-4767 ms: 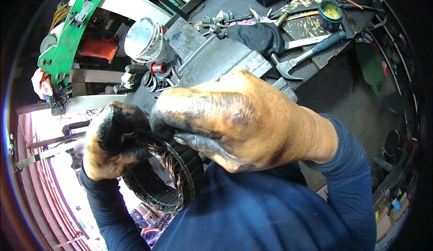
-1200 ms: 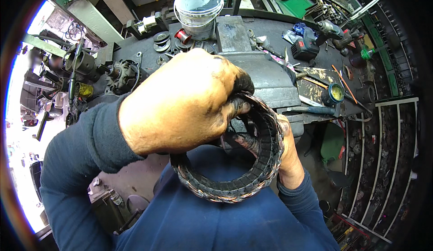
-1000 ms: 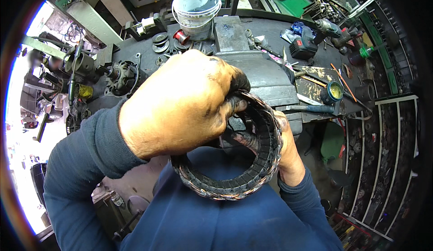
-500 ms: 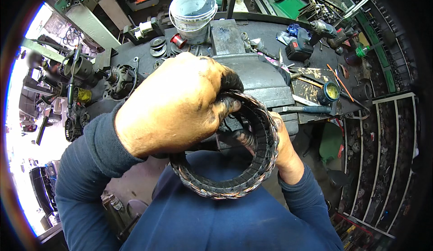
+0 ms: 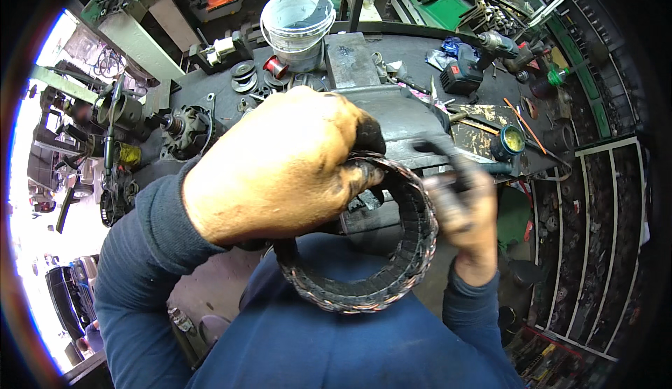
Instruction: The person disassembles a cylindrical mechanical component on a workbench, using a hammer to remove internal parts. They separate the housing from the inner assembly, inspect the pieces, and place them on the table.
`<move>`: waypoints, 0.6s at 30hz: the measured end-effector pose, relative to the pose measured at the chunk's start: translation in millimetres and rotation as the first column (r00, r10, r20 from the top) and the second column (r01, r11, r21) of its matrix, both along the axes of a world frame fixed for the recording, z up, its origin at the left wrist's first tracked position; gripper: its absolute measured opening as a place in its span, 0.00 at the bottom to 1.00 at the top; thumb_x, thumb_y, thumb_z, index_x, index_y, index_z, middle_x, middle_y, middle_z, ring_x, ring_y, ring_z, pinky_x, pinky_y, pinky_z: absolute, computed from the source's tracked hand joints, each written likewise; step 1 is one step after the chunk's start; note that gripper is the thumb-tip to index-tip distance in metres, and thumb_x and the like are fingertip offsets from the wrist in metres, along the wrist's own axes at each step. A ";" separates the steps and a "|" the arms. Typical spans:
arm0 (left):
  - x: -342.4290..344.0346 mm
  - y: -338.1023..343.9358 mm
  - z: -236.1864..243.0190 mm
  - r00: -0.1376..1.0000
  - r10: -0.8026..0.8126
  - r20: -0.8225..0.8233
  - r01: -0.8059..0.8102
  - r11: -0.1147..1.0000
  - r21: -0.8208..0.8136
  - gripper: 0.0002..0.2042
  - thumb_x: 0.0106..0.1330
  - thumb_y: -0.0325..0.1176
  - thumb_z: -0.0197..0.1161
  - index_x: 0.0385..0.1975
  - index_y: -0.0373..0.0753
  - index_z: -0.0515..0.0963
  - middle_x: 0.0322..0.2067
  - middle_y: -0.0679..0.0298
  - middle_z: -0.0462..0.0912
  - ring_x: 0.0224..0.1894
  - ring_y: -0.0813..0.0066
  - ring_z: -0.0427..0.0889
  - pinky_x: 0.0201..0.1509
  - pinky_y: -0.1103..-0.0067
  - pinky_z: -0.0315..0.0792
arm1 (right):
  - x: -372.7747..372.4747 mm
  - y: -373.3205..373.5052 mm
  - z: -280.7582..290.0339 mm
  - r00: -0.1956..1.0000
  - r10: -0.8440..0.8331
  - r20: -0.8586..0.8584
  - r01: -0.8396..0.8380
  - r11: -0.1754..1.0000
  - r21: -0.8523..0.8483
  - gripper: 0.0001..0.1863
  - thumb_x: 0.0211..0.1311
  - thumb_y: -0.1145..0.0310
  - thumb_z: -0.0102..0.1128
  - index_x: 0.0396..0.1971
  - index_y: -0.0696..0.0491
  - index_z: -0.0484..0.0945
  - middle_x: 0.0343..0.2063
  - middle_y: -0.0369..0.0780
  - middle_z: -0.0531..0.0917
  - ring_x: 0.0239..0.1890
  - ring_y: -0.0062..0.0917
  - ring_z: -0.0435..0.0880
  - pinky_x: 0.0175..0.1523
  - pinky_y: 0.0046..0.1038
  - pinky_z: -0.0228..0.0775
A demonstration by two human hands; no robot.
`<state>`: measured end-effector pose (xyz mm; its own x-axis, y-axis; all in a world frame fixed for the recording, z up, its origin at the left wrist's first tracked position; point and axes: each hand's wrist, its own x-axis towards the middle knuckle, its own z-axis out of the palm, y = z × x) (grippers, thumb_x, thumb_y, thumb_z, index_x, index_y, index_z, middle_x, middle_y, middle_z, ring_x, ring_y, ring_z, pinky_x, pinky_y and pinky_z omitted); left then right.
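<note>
My left hand point(image 5: 269, 165), soot-blackened at the fingers, is closed on the top of a dark ring-shaped coil winding point(image 5: 364, 294) with braided copper-coloured ends, held over my blue clothing. Just right of the ring is my right hand point(image 5: 462, 214), lifted off it and smeared by motion, so whether it holds anything is unclear. Behind both hands lies a grey metal block point(image 5: 388, 112) on the bench, partly hidden by them.
The dark bench point(image 5: 423, 74) carries a bucket point(image 5: 296, 29), red spool point(image 5: 275, 66), cordless drill point(image 5: 497, 46), open blue tub point(image 5: 505, 147), several tools and a machine housing point(image 5: 189, 133). Shelving point(image 5: 595, 235) stands at right. A person point(image 5: 91, 336) is small at the lower left.
My right hand has left the ring's right side and swung up and outward to the right. The ring stays in my left hand, shifted slightly right over the last half second.
</note>
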<state>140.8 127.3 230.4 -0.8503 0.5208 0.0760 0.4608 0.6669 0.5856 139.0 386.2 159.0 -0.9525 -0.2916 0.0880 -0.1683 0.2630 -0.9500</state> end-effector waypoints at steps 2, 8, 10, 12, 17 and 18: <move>-0.5 -0.1 -1.4 0.999 0.019 -0.048 -0.021 0.999 -0.033 0.11 0.62 0.31 0.70 0.39 0.29 0.84 0.33 0.46 0.87 0.36 0.51 0.88 0.44 0.68 0.80 | 9.8 10.7 30.7 0.996 0.081 -0.039 -0.087 0.969 -0.229 0.28 0.61 0.74 0.65 0.64 0.58 0.75 0.52 0.40 0.85 0.31 0.10 0.79 0.36 0.17 0.73; -5.0 3.2 1.6 1.000 -0.004 0.016 0.004 1.000 0.003 0.12 0.62 0.32 0.71 0.39 0.29 0.84 0.31 0.47 0.87 0.34 0.54 0.88 0.42 0.69 0.80 | 26.8 -16.0 46.6 0.958 0.280 -0.067 -0.252 0.929 0.271 0.37 0.53 0.63 0.72 0.62 0.64 0.71 0.53 0.53 0.81 0.59 0.42 0.80 0.65 0.36 0.69; -3.2 2.2 0.2 0.999 -0.004 0.038 0.003 1.000 0.012 0.12 0.62 0.32 0.70 0.38 0.29 0.85 0.30 0.47 0.86 0.33 0.54 0.87 0.42 0.69 0.80 | 24.8 -21.8 46.5 0.970 0.239 0.035 -0.242 0.959 0.150 0.31 0.56 0.70 0.61 0.60 0.66 0.73 0.52 0.51 0.81 0.56 0.35 0.80 0.65 0.33 0.68; -5.7 -4.6 -7.1 0.995 -0.033 0.092 0.026 0.997 0.074 0.17 0.62 0.32 0.71 0.49 0.31 0.82 0.36 0.50 0.88 0.39 0.62 0.88 0.48 0.72 0.80 | 25.3 -23.8 48.0 0.969 0.246 -0.028 -0.233 0.943 0.239 0.28 0.53 0.74 0.56 0.58 0.65 0.75 0.49 0.51 0.82 0.53 0.37 0.81 0.63 0.34 0.68; -8.7 -51.1 -56.4 0.846 -0.307 0.437 -0.199 0.579 0.791 0.48 0.51 0.44 0.83 0.72 0.34 0.65 0.64 0.50 0.76 0.63 0.61 0.77 0.67 0.64 0.71 | 31.0 -23.8 47.9 0.969 0.225 -0.103 -0.185 0.935 0.302 0.29 0.49 0.75 0.54 0.56 0.65 0.76 0.46 0.51 0.81 0.49 0.40 0.80 0.60 0.33 0.69; -9.0 -55.8 -72.9 0.828 -0.379 0.413 -0.277 0.364 0.889 0.51 0.48 0.44 0.85 0.72 0.33 0.64 0.65 0.49 0.75 0.65 0.59 0.75 0.70 0.62 0.69 | 31.0 -23.5 47.8 0.976 0.208 -0.059 -0.183 0.941 0.286 0.29 0.49 0.75 0.55 0.56 0.65 0.76 0.46 0.52 0.81 0.49 0.40 0.80 0.60 0.33 0.69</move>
<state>131.8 71.5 157.5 -0.8853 0.4474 0.1272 -0.0883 -0.4302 0.8984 170.1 362.7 206.8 -0.8666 -0.4958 0.0571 -0.3217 0.4674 -0.8234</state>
